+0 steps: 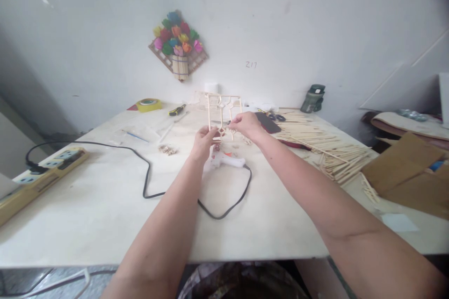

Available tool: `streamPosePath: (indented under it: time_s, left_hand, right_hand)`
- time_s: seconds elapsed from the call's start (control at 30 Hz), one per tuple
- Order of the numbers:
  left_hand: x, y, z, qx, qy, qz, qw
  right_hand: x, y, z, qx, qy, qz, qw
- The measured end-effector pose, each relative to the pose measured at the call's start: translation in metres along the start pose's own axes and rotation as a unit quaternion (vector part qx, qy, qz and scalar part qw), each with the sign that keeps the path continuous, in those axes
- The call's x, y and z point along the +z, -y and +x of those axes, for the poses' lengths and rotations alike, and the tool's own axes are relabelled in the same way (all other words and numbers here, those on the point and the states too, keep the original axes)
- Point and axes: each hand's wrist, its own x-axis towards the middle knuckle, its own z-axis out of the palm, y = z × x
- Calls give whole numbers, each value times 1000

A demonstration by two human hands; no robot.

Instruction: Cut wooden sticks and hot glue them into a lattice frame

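A small frame of thin wooden sticks point(209, 111) stands upright over the middle of the table, with short sticks forming a pattern inside it. My left hand point(204, 141) is closed on its lower left corner. On the other side my right hand point(246, 124) pinches near the lower right part of the frame; what lies between the fingertips is too small to make out. Just below the hands a white glue gun point(229, 160) lies on its side, its black cord point(224, 217) looping toward me. Short stick pieces point(167, 150) form a little pile left of my left hand.
Many long sticks point(315, 140) cover the right side beside a cardboard piece point(403, 163). A green bottle point(312, 99), yellow tape point(148, 105) and a utility knife point(177, 110) sit farther back. A power strip point(45, 180) lies left, the cord crossing from it.
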Motion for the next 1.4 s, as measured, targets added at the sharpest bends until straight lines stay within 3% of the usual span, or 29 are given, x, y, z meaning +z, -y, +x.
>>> streamPosePath:
  time_s: [0.23,0.37,0.5,0.57,0.77,0.97,1.1,1.4]
  left_hand:
    - [0,-2,0,-3,-3,-1,1000]
    - [1,-3,0,-5,-11,-2,1000]
    - [2,-4,-2,-5,-1,-28,1000]
    - [3,-5,-2,-9,1,-48,999]
    - [4,-6,-2,-22,0,-51,998]
    - [5,-6,-3,-35,22,-51,998]
    - [6,-7,-4,-42,46,-46,997]
    - [6,-8,-5,-48,96,-61,992]
  right_hand:
    - [0,0,-2,-42,-15,30,999]
    - [-4,-11,-1,-26,-107,106,988]
    - [0,-38,1,31,-209,199,957]
    - [6,-48,-3,59,-221,260,938]
    - [21,-48,-23,126,-102,453,877]
    - [19,-40,-25,109,8,518,849]
    - [19,-38,-21,106,25,525,844]
    - [12,-35,-24,104,-4,517,850]
